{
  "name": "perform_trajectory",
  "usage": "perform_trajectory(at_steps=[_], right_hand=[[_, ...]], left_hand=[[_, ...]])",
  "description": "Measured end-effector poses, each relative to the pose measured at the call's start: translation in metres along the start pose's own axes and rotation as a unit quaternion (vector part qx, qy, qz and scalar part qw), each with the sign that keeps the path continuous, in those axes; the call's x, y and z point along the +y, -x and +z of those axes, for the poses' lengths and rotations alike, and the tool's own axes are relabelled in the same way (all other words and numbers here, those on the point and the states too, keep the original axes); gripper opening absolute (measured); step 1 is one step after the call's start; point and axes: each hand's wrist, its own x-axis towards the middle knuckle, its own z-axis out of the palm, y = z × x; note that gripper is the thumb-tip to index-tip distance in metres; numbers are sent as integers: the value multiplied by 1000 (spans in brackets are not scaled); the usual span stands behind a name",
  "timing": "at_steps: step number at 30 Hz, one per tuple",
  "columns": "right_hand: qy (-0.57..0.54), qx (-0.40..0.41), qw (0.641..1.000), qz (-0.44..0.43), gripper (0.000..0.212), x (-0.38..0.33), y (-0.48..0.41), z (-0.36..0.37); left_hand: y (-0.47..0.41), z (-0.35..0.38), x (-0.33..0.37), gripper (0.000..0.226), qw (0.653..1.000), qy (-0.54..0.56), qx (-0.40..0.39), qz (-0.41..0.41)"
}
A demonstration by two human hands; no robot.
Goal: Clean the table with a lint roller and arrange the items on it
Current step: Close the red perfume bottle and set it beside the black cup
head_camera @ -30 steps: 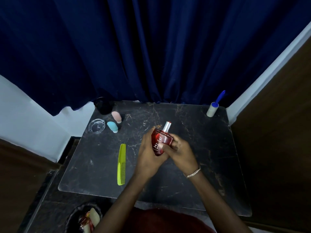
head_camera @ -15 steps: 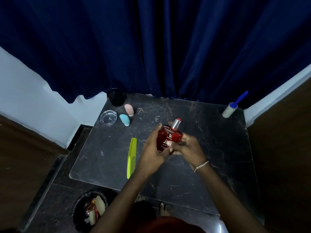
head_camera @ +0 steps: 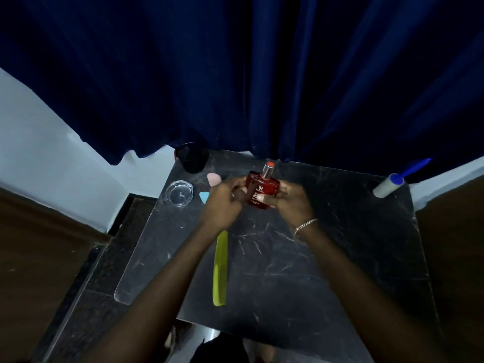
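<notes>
While both hands gripped it, the red bottle (head_camera: 262,189) was held tilted above the far part of the table (head_camera: 340,258), its silver neck pointing away from the person. The right hand (head_camera: 290,203) closed on its right side, with fingertips (head_camera: 260,197) on the front label. The left hand (head_camera: 222,203) closed on its left side. Both forearms reached forward from the near edge. Left of the hands stood a glass dish (head_camera: 180,193), a pink piece (head_camera: 213,178), a blue piece (head_camera: 203,197) and a black jar (head_camera: 193,158) near the far left corner. The comb (head_camera: 220,268) lay under the left wrist. The lint roller (head_camera: 387,185) rested at the far right corner. The middle and right of the table were open.
</notes>
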Motion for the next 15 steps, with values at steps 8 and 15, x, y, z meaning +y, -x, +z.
perform_trajectory(at_steps=[8, 15], right_hand=[[76, -22, 996, -51, 50, -6, -117, 59], [147, -52, 986, -64, 54, 24, -199, 94]], left_hand=[[-105, -51, -63, 48, 997, -14, -53, -48], [-168, -54, -116, 17, 994, -46, -42, -89]])
